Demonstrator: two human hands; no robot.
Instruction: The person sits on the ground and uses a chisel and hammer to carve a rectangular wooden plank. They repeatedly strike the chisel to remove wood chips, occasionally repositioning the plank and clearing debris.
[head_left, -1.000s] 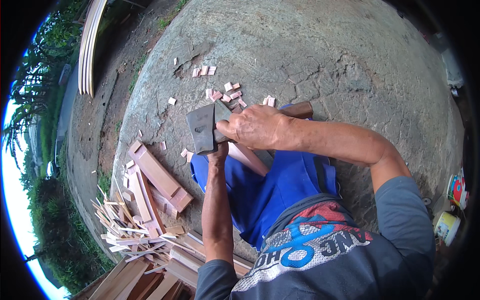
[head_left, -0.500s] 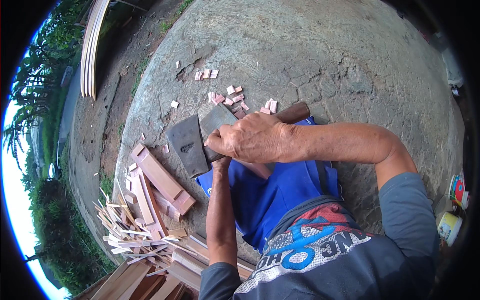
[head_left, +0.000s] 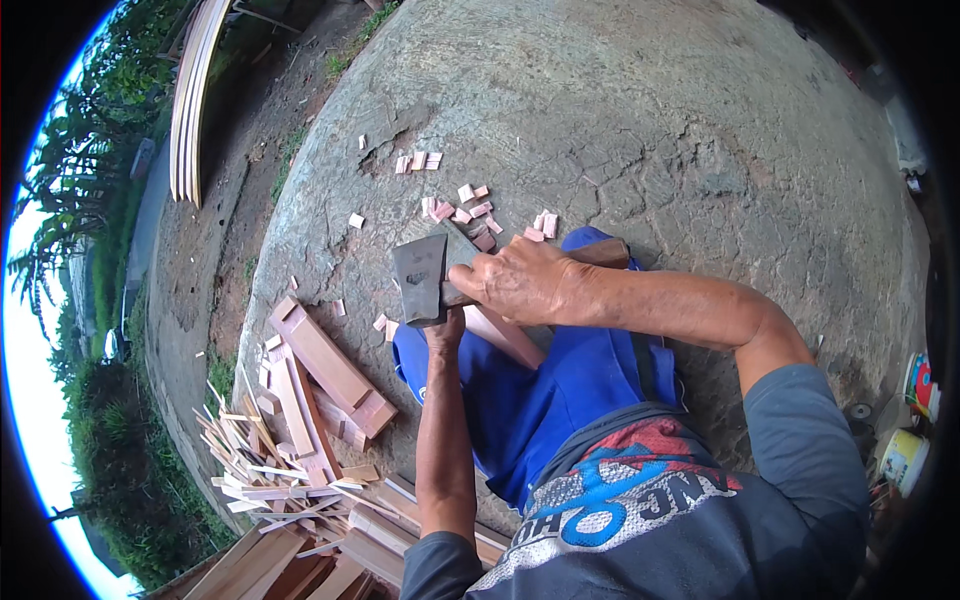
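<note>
My right hand (head_left: 510, 280) is wrapped round the wooden handle (head_left: 603, 252) of a hatchet, close behind its dark metal head (head_left: 418, 280). My left hand (head_left: 443, 330) is directly below the head, fingers curled and mostly hidden, so what it grips cannot be made out. Beneath both hands a pinkish wooden bar (head_left: 510, 335) lies between my knees in blue cloth (head_left: 590, 370), with a grey block or plate (head_left: 455, 235) partly showing behind the head. Several small pink cut blocks (head_left: 472, 200) lie on the concrete just beyond.
Pink boards (head_left: 330, 365) lie left of my legs, beside a heap of thin offcuts (head_left: 260, 465) and stacked planks (head_left: 250, 565). Long strips (head_left: 195, 100) stand at the upper left, past the cracked concrete's (head_left: 700, 120) edge. Paint tubs (head_left: 900, 460) sit at the right.
The hatchet and my right hand moved down and left by half a second ago, then back rightward and slightly up. The whole view has shifted a little downward.
</note>
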